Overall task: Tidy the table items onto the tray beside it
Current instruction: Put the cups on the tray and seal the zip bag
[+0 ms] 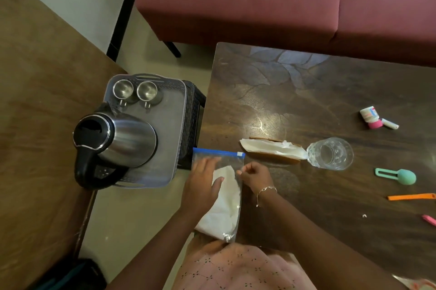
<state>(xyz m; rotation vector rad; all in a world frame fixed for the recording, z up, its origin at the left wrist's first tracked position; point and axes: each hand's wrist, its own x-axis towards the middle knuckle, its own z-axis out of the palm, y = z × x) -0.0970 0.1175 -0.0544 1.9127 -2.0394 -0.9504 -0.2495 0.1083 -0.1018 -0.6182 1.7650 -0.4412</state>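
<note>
Low in the middle of the frame, both hands hold a clear zip bag (226,197) with white contents over the table's left edge: the left hand (203,189) lies flat on it with fingers spread, and the right hand (256,177) pinches its right side. Further up, a glass (330,153) lies on the table (306,91). At left, the tray (172,124) carries a kettle (118,141) and two steel cups (135,90).

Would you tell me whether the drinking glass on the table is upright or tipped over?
Tipped over. The glass lies on its side on the table, its round mouth facing the camera, beside the white paper.
</note>
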